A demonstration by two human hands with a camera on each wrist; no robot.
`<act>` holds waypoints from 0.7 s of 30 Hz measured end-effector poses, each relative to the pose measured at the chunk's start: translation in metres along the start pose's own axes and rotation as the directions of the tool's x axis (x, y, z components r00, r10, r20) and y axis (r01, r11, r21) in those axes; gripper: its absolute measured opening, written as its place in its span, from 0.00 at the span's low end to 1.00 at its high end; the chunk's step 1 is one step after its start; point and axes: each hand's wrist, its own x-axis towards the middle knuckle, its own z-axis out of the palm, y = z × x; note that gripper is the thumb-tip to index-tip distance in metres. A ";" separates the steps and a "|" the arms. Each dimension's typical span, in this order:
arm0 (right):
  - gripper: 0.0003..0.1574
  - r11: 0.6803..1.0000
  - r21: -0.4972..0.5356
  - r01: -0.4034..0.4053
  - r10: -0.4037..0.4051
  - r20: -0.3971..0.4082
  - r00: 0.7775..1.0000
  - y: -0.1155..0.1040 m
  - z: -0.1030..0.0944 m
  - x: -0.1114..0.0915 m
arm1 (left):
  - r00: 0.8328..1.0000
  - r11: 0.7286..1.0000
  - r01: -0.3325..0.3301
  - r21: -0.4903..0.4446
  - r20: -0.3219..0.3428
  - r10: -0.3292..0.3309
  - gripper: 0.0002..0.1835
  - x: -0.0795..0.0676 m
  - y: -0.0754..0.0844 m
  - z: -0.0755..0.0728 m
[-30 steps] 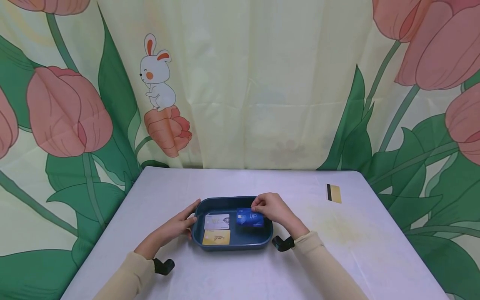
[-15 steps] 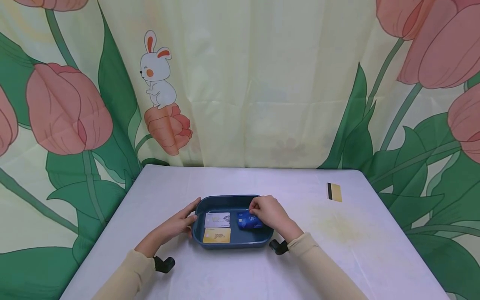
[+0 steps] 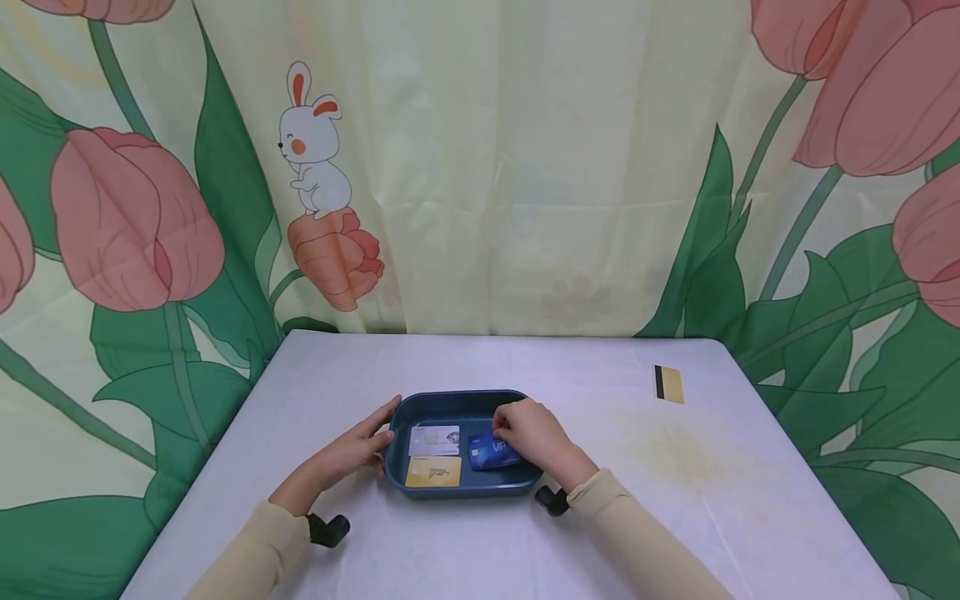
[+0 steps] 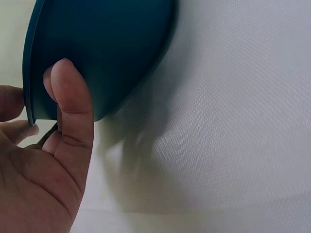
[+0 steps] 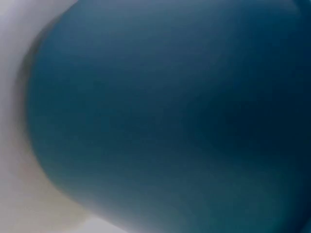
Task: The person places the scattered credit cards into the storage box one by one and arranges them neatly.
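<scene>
A dark blue tray (image 3: 480,493) stands on the table with its left end in my left hand (image 3: 345,454). In the left wrist view the thumb (image 4: 73,97) lies against the tray's wall, and other fingers are at its rim. Over the tray's right half, my right hand (image 3: 540,437) pinches a blue card (image 3: 491,452) marked VIP by its upper right part, which the hand covers. A silver-white card (image 3: 435,440) lies inside at the left, just above a gold card (image 3: 432,472). The right wrist view holds only the tray's blurred outer wall (image 5: 146,111).
Another gold card (image 3: 671,385) with a black stripe lies apart on the white table (image 3: 637,517), toward the back right. A curtain (image 3: 525,167) printed with tulips and a rabbit hangs behind the table's far edge.
My right hand has moved left and slightly down with the blue card, which now sits lower in the tray and is tilted. My left hand has stayed at the tray's left end.
</scene>
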 end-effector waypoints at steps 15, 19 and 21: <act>0.05 0.973 -0.192 0.126 -0.119 0.050 0.992 -0.001 0.004 -0.005 | 1.000 1.000 0.001 -0.008 -0.010 -0.001 0.36 0.000 -0.001 0.000; 0.05 0.959 -0.228 0.168 -0.159 0.057 0.986 0.000 0.005 -0.007 | 1.000 1.000 0.000 -0.008 -0.009 -0.001 0.36 0.000 -0.001 0.000; 0.05 0.953 -0.239 0.184 -0.176 0.056 0.983 0.001 0.007 -0.007 | 1.000 1.000 0.000 -0.009 -0.011 0.000 0.36 0.000 -0.001 0.000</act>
